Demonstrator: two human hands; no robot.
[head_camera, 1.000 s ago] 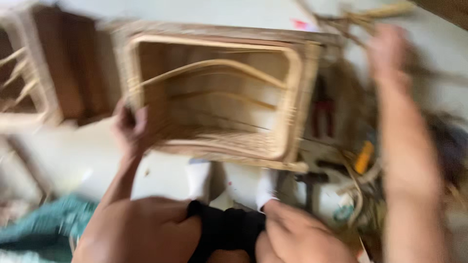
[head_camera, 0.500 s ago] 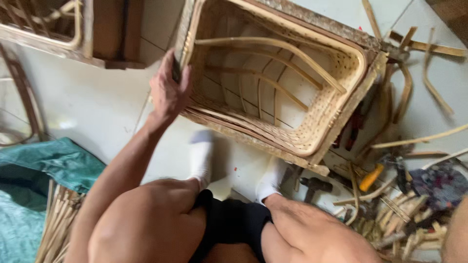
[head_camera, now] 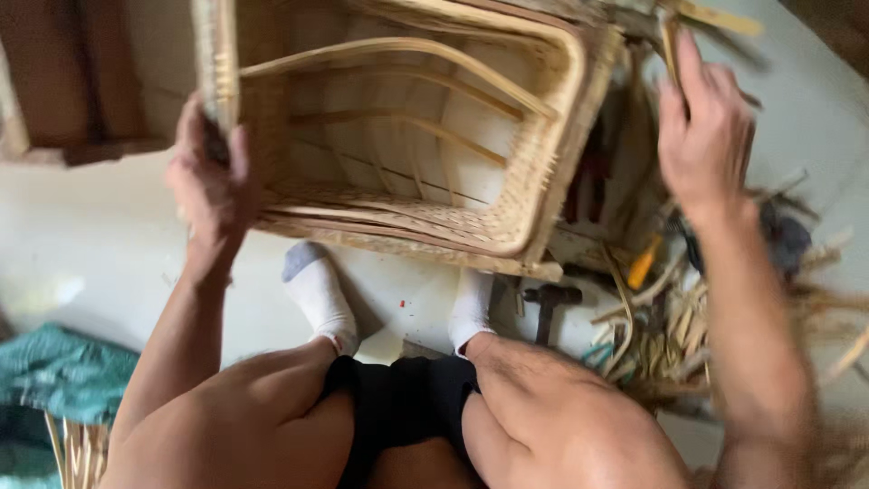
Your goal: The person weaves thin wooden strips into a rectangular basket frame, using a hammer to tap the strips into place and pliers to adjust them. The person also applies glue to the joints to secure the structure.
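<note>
A rectangular woven rattan basket frame (head_camera: 543,172) stands tilted on the floor in front of my knees, its open side facing me. My left hand (head_camera: 213,186) is shut on its left rim. My right hand (head_camera: 706,127) is raised at the right, past the frame's right edge, fingers curled around a thin cane strip (head_camera: 672,41) that runs up out of view. My feet in white socks (head_camera: 317,294) rest under the frame.
A hammer (head_camera: 548,303) lies on the pale floor by my right foot. Loose cane strips and tools, one with an orange handle (head_camera: 643,267), are piled at the right. A teal cloth (head_camera: 54,371) lies at the lower left. Another wooden frame (head_camera: 81,149) stands at the upper left.
My right hand has come into view at the right and taken a cane strip. The frame appears closer and more to the left. My left hand keeps its hold on the rim.
</note>
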